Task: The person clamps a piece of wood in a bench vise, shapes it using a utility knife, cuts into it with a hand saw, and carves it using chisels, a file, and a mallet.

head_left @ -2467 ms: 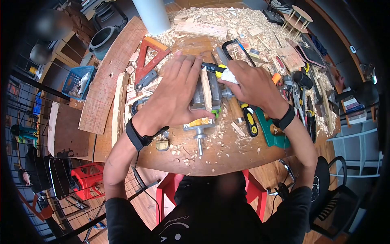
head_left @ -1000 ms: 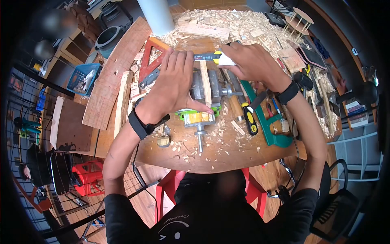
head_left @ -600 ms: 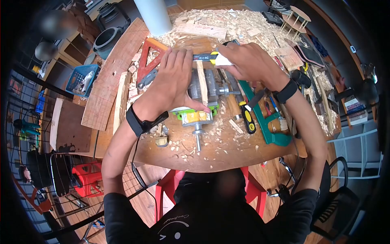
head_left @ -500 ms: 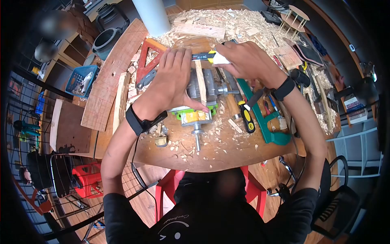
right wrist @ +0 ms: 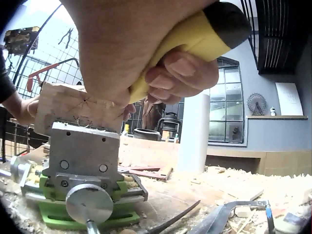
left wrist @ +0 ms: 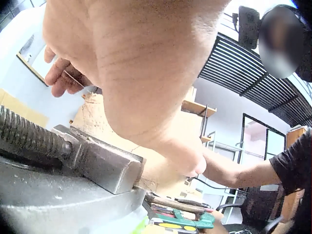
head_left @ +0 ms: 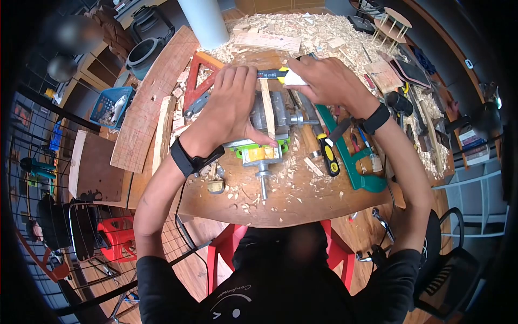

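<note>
A pale strip of wood [head_left: 268,109] stands on edge in a metal vise [right wrist: 84,153] with a green base. My right hand [head_left: 326,81] grips a yellow-handled tool [right wrist: 187,41]. A bit of white shows by the thumb, and a dark strip with white lettering runs left across the wood's far end. My left hand [head_left: 229,102] arches along the wood, its thumb at the near end. The left fingers [left wrist: 62,78] bend down at the dark strip's other end; I cannot tell whether they grip it.
A red triangle square [head_left: 202,81] and a long marked board [head_left: 154,102] lie left. A green saw [head_left: 369,183], a yellow-black handled tool [head_left: 331,159] and a mallet [head_left: 399,102] lie right. Wood shavings [head_left: 324,32] cover the back; a white column [head_left: 204,24] stands there.
Since the earliest frame, my right hand has moved away from my body and the tool has turned from slanted to nearly level. Over the last half second both hands have hardly moved.
</note>
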The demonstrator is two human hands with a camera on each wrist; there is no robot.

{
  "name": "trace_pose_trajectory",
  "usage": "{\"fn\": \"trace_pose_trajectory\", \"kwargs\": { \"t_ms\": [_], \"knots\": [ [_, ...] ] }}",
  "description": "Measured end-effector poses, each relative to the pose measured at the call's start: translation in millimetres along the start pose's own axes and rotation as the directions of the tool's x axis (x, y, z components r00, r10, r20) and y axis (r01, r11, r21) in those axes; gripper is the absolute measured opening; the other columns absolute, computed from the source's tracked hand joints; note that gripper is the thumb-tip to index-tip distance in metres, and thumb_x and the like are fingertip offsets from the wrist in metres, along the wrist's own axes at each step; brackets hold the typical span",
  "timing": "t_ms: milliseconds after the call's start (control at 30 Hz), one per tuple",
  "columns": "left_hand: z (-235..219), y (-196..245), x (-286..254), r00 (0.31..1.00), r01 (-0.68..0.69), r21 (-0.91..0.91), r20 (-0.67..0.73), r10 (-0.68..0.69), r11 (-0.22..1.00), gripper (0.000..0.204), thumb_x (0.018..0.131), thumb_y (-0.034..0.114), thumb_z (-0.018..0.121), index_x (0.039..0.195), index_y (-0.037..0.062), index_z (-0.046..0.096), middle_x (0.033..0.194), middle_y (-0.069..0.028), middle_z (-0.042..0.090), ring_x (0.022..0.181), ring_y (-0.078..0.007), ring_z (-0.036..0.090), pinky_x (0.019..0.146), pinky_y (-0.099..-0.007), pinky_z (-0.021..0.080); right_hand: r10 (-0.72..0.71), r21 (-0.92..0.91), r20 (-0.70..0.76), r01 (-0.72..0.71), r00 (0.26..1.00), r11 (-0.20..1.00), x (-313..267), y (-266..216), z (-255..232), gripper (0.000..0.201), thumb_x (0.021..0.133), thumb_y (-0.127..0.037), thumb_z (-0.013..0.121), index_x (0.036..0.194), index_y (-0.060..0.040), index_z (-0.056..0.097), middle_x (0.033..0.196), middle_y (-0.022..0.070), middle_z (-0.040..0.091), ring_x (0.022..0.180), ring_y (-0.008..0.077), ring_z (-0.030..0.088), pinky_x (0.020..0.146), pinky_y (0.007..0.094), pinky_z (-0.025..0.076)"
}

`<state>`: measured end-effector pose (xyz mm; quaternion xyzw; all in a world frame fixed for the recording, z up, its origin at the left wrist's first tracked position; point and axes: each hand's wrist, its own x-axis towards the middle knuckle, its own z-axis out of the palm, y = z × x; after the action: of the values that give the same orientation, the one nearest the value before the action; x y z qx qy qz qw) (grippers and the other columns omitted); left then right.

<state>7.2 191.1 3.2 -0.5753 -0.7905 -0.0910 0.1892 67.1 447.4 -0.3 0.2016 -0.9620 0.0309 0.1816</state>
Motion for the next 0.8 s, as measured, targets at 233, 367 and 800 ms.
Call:
{"fn": "trace_pose_trajectory", "kwargs": {
  "t_ms": [233, 367, 800],
  "knots": [
    [5, 1, 0, 0.999, 0.022, 0.009, -0.035, -0.022, 1.0, 0.136, 0.037, 0.083, 0.072, 0.124, -0.0176, 0.043, 0.107, -0.0223, 0.05, 0.107, -0.0379, 0.05, 0.106, -0.0473, 0.036, 0.022, -0.001, 0.003, -0.022, 1.0, 1.0, -3, -3, 2, 0.042, 0.093, -0.036, 0.065, 0.117, -0.0027, 0.056, 0.089, 0.0212, 0.068, 0.077, 0.0428, 0.066, 0.066, 0.0494, 0.053],
    [6, 2, 0, 0.998, 0.022, -0.028, -0.054, -0.023, 0.999, 0.134, 0.037, 0.083, 0.071, 0.122, -0.0171, 0.045, 0.104, -0.0213, 0.05, 0.103, -0.0365, 0.05, 0.1, -0.0441, 0.039, 0.061, 0.07, -0.071, -0.056, 0.996, 0.996, -10, -16, 1, 0.041, 0.094, -0.041, 0.063, 0.112, -0.0048, 0.056, 0.082, 0.0206, 0.068, 0.074, 0.0412, 0.068, 0.065, 0.0496, 0.054],
    [7, 4, -2, 0.996, -0.004, -0.028, -0.091, 0.001, 1.0, 0.132, 0.038, 0.083, 0.069, 0.121, -0.0166, 0.047, 0.102, -0.0209, 0.051, 0.098, -0.0356, 0.05, 0.093, -0.0429, 0.043, 0.08, -0.006, -0.097, -0.081, 0.992, 0.997, -16, -25, -2, 0.046, 0.094, -0.048, 0.062, 0.105, -0.0031, 0.058, 0.079, 0.0192, 0.068, 0.07, 0.0388, 0.068, 0.06, 0.0461, 0.054]
  ]
}}
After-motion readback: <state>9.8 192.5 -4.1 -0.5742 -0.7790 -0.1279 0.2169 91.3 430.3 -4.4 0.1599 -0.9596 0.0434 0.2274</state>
